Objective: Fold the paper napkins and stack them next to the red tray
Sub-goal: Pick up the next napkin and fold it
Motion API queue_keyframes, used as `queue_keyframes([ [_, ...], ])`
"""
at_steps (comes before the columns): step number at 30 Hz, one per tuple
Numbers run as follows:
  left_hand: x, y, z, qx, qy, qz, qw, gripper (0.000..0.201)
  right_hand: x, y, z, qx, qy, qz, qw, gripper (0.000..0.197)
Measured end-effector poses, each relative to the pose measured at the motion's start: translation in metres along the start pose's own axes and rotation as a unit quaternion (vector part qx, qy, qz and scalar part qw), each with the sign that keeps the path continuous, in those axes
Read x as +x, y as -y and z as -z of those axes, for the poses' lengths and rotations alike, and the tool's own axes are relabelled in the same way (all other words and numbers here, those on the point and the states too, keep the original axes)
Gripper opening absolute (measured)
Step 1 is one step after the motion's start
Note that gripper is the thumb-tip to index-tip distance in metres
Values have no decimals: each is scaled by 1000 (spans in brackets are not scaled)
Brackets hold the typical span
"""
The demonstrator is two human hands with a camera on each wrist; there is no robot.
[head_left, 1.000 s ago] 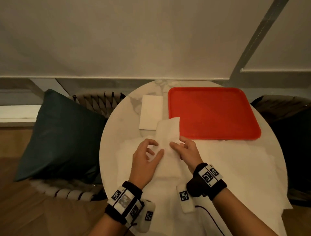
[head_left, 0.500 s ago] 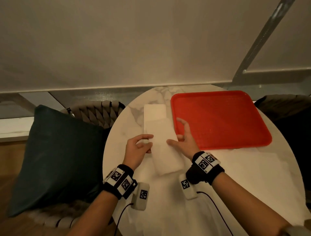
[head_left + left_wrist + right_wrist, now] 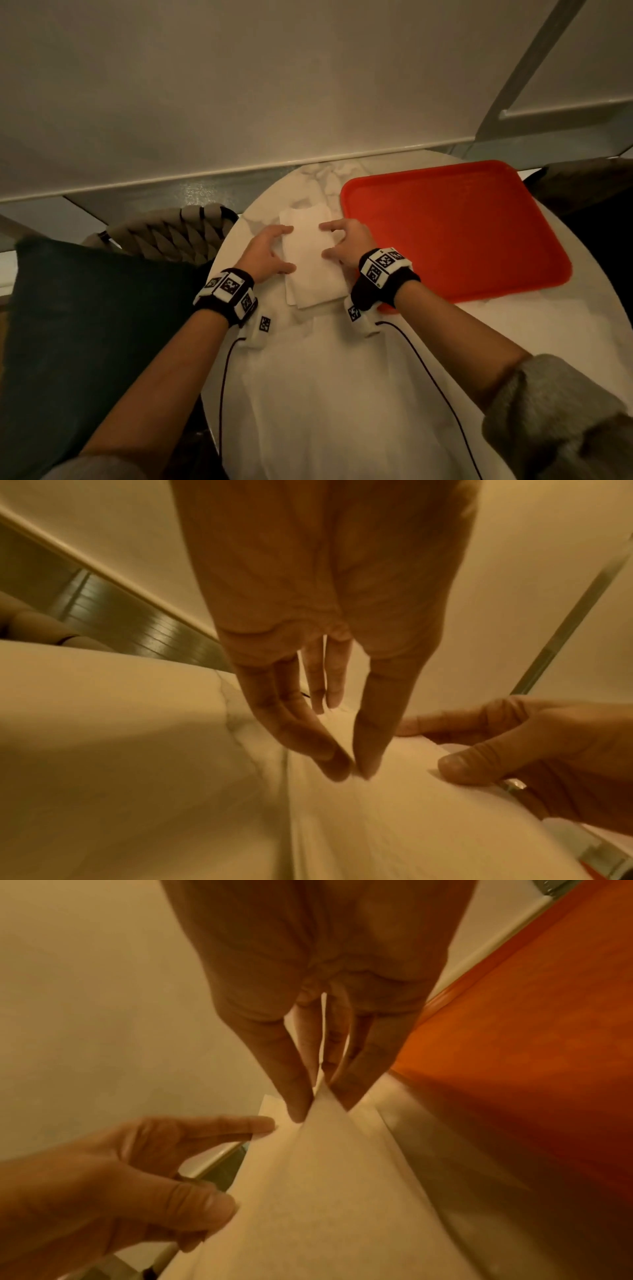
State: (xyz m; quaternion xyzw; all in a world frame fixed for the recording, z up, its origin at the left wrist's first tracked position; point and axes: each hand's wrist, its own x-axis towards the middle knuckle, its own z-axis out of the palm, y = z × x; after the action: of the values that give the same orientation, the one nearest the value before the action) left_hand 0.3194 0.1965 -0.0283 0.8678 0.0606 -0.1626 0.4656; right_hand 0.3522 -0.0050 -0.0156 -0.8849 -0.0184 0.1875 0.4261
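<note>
A folded white napkin (image 3: 310, 263) lies partly over another folded napkin (image 3: 301, 214) just left of the red tray (image 3: 455, 233). My left hand (image 3: 286, 250) is at its left edge, and in the left wrist view thumb and fingertips of the left hand (image 3: 354, 771) meet on that edge. My right hand (image 3: 325, 240) pinches the right edge. In the right wrist view the paper (image 3: 325, 1177) rises into a ridge between the tips of my right hand (image 3: 318, 1102), beside the tray (image 3: 514, 1042).
Several unfolded napkins (image 3: 342, 394) are spread over the near half of the round marble table (image 3: 260, 219). A dark cushion (image 3: 85, 325) and a woven chair back (image 3: 171, 233) stand at the left, and another dark seat (image 3: 582, 192) at the right. A wall runs behind.
Both hands have carried the folded napkin away from me, from over the spread napkins to the folded one beside the tray's left side.
</note>
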Motion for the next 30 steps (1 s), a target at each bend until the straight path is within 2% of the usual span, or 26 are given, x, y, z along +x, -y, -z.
queue_keyframes([
  [5, 22, 8, -6, 123, 30, -4, 992, 82, 18, -14, -16, -80, 12, -21, 997, 62],
  [10, 24, 7, -14, 172, 23, 38, 984, 85, 21, -20, -24, -187, 37, 9, 982, 65],
  [14, 5, -11, -14, 251, 30, 56, 966, 85, 4, -18, -7, -164, 48, 26, 985, 62],
  [16, -15, -26, -12, 243, 6, 35, 969, 78, -15, -17, 11, -137, 43, 44, 989, 53],
  [18, -40, -38, -12, 200, -10, 4, 980, 64, -42, -21, 32, -113, 35, 50, 992, 43],
  [21, -82, -53, -28, 145, -7, -30, 989, 38, -87, -44, 59, -52, 16, 19, 998, 30],
  [23, -107, -59, -55, 115, 3, -38, 993, 29, -118, -64, 71, -12, 5, -10, 1000, 25],
  [26, -133, -60, -108, 96, 31, -28, 994, 19, -162, -95, 75, 15, 11, -49, 999, 20],
  [30, -153, -58, -166, 157, 20, 30, 987, 11, -207, -128, 60, 2, 42, -64, 997, 18],
])
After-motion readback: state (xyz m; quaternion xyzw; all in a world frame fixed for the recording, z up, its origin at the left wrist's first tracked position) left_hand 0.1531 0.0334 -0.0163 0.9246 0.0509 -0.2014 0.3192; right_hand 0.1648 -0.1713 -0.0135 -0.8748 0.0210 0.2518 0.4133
